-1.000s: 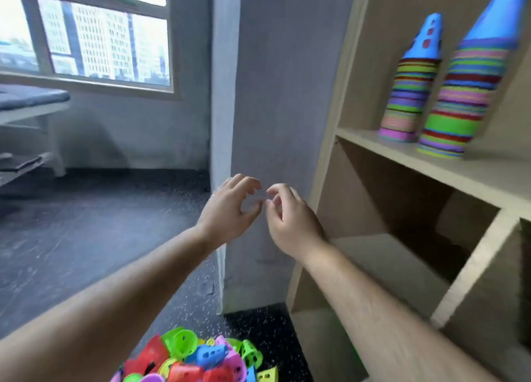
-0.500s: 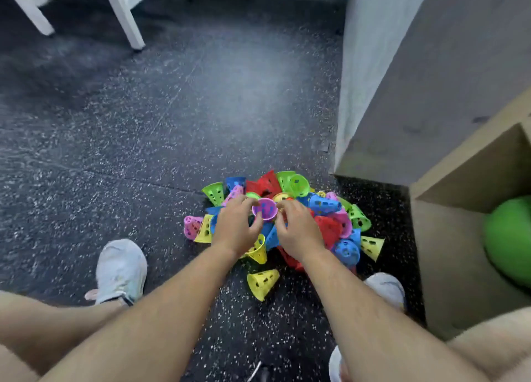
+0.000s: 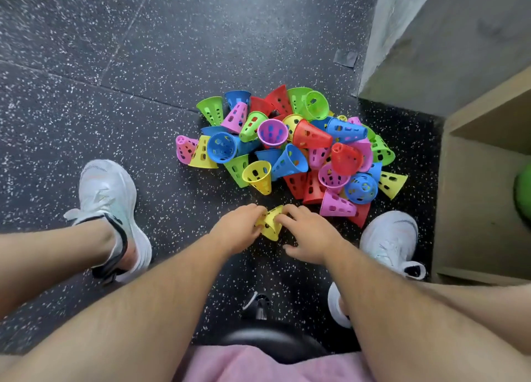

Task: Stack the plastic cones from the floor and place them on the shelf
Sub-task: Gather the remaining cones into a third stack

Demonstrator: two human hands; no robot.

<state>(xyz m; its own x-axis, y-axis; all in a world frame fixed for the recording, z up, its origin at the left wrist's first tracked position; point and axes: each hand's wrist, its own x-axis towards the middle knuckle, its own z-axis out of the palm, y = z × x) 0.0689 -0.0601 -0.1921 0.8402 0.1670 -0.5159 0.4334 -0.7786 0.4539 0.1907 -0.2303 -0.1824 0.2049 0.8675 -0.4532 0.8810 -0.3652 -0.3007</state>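
A heap of several small perforated plastic cones (image 3: 290,149) in red, blue, green, yellow and pink lies on the dark speckled floor. One yellow cone (image 3: 271,223) lies apart, nearer to me than the heap. My left hand (image 3: 238,230) and my right hand (image 3: 309,233) meet on it from either side, fingers curled round it. Their fingertips hide part of the cone. The wooden shelf unit (image 3: 474,197) stands at the right; only its lowest compartment shows.
My two white shoes (image 3: 109,203) (image 3: 390,238) flank the hands on the floor. A grey wall corner (image 3: 431,51) rises behind the heap at the right. A green ball (image 3: 523,197) sits in the shelf's bottom compartment. A black stool seat (image 3: 273,344) is below me.
The view dropped from the shelf to the floor. My hands came down onto the heap, then drew back toward me and took hold of the lone yellow cone.
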